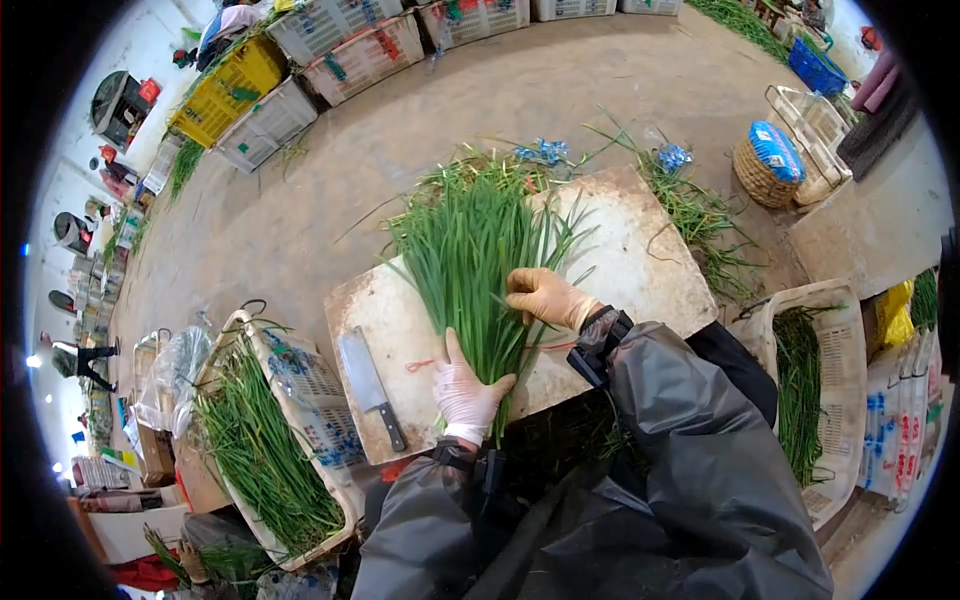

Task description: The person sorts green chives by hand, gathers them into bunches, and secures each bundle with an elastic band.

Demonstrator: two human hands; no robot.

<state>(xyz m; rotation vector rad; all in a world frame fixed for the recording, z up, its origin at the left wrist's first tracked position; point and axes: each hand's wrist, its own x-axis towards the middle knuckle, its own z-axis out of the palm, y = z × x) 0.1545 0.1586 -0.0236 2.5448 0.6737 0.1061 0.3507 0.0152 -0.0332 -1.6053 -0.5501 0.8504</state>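
Note:
A thick bunch of garlic chives (468,262) lies across a worn white board (640,240), its leaf tips fanned toward the far edge. My left hand (468,393), in a thin whitish glove, is wrapped round the lower stems, thumb on top. At the bunch's right side my right hand (548,297), in a tan glove, has its fingers curled in and pinching at some leaves; the fingertips are partly hidden. A cleaver (366,373) with a dark handle rests on the board to the left. Beside my left hand lies a thin red tie (418,366).
Crates of chives stand close by, one at left (352,500) and one at right (845,400). Loose trimmings (700,225) litter the floor beyond the board. A wicker basket (755,172) sits at right; stacked crates (365,60) line the back.

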